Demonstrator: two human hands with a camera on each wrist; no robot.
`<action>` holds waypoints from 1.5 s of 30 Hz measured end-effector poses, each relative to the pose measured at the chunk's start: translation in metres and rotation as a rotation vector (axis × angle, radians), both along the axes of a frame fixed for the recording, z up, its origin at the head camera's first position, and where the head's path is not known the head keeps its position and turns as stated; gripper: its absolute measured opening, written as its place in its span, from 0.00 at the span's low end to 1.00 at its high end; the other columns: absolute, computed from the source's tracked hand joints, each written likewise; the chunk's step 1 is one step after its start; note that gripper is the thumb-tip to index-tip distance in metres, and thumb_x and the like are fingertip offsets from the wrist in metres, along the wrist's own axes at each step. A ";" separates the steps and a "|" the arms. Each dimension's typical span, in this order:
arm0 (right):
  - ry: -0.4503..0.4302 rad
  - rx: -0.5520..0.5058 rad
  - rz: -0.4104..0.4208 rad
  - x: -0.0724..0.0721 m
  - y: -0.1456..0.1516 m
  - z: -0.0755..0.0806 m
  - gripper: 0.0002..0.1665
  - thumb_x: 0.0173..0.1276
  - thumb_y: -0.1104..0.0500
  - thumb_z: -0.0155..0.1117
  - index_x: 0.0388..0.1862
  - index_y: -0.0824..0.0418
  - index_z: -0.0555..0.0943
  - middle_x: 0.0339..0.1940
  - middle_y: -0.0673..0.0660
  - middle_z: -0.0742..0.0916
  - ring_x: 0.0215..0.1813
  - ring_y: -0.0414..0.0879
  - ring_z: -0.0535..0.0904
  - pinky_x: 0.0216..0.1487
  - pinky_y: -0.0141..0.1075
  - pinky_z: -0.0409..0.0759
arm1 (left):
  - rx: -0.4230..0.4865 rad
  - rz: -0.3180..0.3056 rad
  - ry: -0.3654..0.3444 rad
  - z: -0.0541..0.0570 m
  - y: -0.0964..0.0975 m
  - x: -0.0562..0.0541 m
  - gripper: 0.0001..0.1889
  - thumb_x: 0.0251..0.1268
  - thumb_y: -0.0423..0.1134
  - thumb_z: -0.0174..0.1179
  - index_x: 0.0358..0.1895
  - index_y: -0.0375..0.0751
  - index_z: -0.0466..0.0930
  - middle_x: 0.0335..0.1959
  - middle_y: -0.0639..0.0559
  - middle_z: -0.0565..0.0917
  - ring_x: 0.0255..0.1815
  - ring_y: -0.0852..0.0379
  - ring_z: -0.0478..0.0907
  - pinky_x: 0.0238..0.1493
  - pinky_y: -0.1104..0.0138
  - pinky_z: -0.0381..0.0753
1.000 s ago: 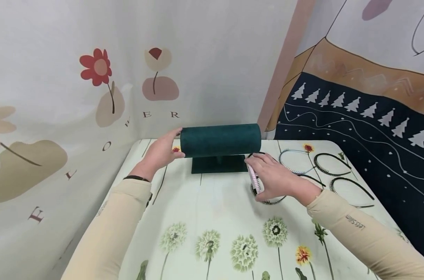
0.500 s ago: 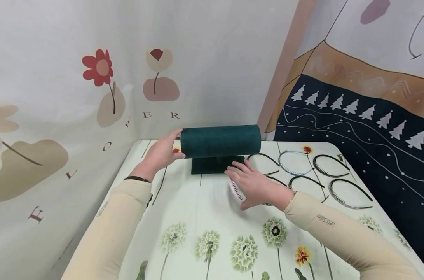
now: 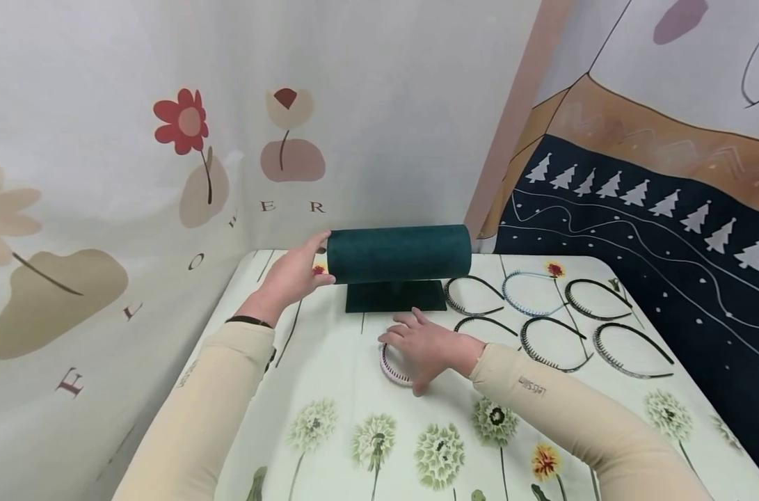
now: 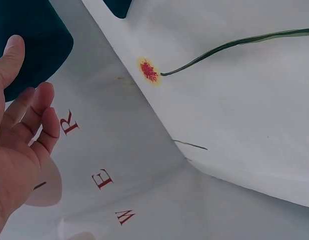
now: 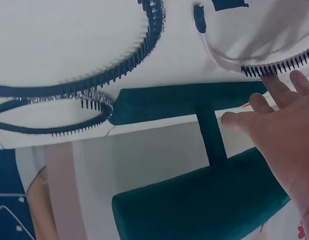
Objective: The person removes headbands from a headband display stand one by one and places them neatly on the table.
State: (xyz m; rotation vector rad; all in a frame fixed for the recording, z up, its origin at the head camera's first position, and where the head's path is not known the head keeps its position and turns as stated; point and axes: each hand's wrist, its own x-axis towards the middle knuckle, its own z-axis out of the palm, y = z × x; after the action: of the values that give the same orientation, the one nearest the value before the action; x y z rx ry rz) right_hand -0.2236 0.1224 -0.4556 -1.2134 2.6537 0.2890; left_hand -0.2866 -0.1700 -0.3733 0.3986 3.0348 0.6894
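Observation:
A dark green velvet display stand (image 3: 398, 254), a horizontal roll on a flat base, stands at the back of the table. My left hand (image 3: 291, 273) holds the left end of its roll, thumb at the lower edge and fingers at the upper. In the left wrist view, the left thumb (image 4: 13, 57) overlaps the green roll. In front of the stand, my right hand (image 3: 426, 348) is over a pink toothed headband (image 3: 393, 372). From the right wrist view, a fingertip is right at the toothed band of the headband (image 5: 279, 67), with the fingers loosely bent.
Several more toothed headbands lie on the right half of the table, mostly dark, such as a black headband (image 3: 629, 351), plus a light-blue headband (image 3: 526, 306). The flower-printed tablecloth (image 3: 335, 362) covers the table. Printed curtains (image 3: 379, 104) hang behind and beside it.
My right hand has moved left with the pink headband, away from the other headbands, and the band has gone from tilted to lying flatter. The left hand stays at the stand's end.

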 end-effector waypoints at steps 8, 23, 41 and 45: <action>-0.052 -0.010 -0.054 -0.001 0.000 0.000 0.77 0.44 0.30 0.89 0.88 0.46 0.57 0.84 0.50 0.72 0.90 0.57 0.54 0.89 0.65 0.52 | 0.003 0.003 0.007 0.000 0.000 0.000 0.55 0.69 0.46 0.74 0.89 0.51 0.43 0.79 0.37 0.73 0.66 0.35 0.82 0.68 0.41 0.84; -0.075 -0.031 -0.107 -0.016 0.002 -0.003 0.74 0.50 0.29 0.85 0.89 0.46 0.56 0.86 0.51 0.69 0.89 0.58 0.55 0.88 0.66 0.54 | 0.016 0.016 -0.009 -0.002 0.002 -0.002 0.55 0.69 0.45 0.74 0.89 0.52 0.43 0.79 0.38 0.73 0.68 0.36 0.81 0.69 0.41 0.83; -0.070 -0.049 -0.220 -0.029 0.008 -0.005 0.72 0.52 0.27 0.83 0.88 0.46 0.57 0.86 0.54 0.70 0.89 0.58 0.56 0.89 0.65 0.51 | -0.006 0.010 -0.018 0.000 0.002 0.000 0.56 0.70 0.46 0.73 0.90 0.54 0.40 0.78 0.38 0.74 0.62 0.38 0.85 0.68 0.42 0.85; -0.072 -0.043 -0.219 -0.029 0.009 -0.006 0.72 0.52 0.26 0.82 0.89 0.46 0.56 0.86 0.53 0.70 0.89 0.58 0.55 0.89 0.65 0.52 | -0.008 0.010 -0.014 -0.001 0.002 0.000 0.56 0.70 0.46 0.73 0.90 0.54 0.40 0.78 0.38 0.74 0.62 0.37 0.85 0.67 0.42 0.85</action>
State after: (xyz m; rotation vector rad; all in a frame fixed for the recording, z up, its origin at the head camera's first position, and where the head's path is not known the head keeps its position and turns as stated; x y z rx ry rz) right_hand -0.2528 0.1312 -0.4618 -0.9146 2.7110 0.1500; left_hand -0.2866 -0.1675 -0.3743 0.3777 3.0271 0.6773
